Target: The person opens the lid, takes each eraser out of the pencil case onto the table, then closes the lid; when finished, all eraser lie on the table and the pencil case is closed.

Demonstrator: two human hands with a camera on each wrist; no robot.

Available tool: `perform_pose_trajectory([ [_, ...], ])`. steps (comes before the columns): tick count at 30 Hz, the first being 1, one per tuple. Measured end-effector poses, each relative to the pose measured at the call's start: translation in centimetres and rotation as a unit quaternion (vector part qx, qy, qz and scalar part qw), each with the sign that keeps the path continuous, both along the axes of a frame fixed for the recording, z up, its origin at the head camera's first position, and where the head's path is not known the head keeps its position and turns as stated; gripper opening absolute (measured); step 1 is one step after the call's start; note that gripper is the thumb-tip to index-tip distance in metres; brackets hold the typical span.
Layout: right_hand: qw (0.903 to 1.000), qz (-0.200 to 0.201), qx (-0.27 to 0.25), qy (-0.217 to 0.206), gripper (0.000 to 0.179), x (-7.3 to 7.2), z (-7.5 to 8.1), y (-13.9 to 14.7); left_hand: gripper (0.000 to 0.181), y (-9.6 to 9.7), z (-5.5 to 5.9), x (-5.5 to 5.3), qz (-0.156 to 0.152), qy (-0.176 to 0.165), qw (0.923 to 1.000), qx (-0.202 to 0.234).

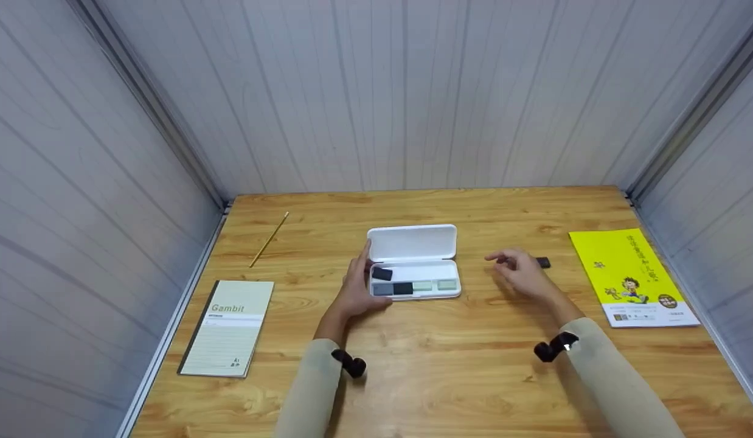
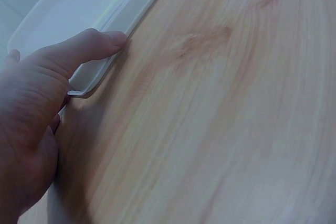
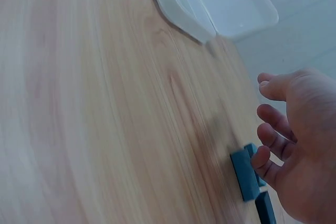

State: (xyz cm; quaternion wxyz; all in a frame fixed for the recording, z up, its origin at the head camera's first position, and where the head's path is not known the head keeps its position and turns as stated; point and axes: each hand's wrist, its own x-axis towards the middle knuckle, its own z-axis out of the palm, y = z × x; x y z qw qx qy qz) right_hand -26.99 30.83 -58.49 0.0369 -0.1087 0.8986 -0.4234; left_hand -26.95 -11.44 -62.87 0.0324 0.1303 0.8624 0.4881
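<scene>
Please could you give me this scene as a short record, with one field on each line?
left hand: grips the left end of the white case
white case: lid open; five small blocks inside, one at the back, four along the front
right hand: holds nothing; near dark blocks to the right of the case
contact with dark blocks: cannot be told
table, left side: gold pencil, farther back than the Gambit notebook
table, right side: yellow book
</scene>
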Motion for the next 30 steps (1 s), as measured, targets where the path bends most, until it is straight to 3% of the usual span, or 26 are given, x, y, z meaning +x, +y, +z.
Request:
perform_pose_trajectory([
  [18,0.9967,0.073,-0.033,-0.011,0.025,-0.7,-0.3,-7.1,0.143,-0.3,0.0,-0.2,-0.022,-0.002,0.9993,0.029],
  [30,0.9924,0.118,-0.037,0.008,0.027,-0.5,0.7,-11.8,0.137,-0.3,-0.1,-0.1,-0.024,-0.005,0.9981,0.057],
])
